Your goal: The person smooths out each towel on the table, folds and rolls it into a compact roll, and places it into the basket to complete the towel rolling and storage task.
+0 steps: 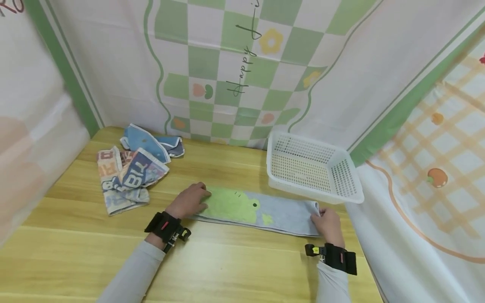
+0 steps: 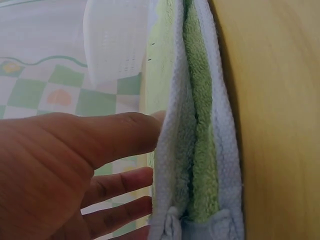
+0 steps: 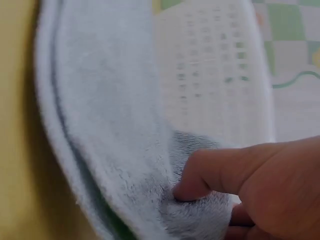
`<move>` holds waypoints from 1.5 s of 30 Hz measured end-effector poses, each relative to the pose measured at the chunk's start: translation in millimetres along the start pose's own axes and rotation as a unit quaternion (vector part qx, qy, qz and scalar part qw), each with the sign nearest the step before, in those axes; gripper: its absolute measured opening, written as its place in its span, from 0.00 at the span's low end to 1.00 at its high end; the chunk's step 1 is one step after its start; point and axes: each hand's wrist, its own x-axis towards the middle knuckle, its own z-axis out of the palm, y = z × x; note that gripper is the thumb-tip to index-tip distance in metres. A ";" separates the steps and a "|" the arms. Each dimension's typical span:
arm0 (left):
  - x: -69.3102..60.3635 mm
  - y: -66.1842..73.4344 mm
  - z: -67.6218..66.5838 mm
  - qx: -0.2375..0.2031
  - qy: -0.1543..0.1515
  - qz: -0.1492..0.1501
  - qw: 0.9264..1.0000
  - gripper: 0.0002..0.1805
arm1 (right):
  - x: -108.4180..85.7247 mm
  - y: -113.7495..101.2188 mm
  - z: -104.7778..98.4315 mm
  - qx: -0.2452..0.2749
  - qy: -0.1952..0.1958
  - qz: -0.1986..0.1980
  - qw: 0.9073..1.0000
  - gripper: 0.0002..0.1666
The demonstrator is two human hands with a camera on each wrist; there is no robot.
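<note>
A long, folded towel, pale blue-grey with a green cartoon animal on it, lies flat across the table in the head view. At its left end, my left hand rests on the top layer with thumb and fingers extended. The left wrist view shows the towel's folded layers from the side, green pile between pale hems, and the left hand touching the upper face. My right hand pinches the towel's right end, where an edge is turned up. In the right wrist view the right thumb presses into the towel's cloth.
Just behind the towel's right half stands a white perforated plastic basket. Left of the towel lie a crumpled patterned cloth with letters and a blue cloth with white trim. Printed curtains surround the wooden table.
</note>
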 end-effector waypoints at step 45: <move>24.6 80.4 -2.7 -0.174 0.174 0.094 0.965 0.20 | -41.6 -197.1 33.0 0.139 0.029 -0.272 0.952 0.12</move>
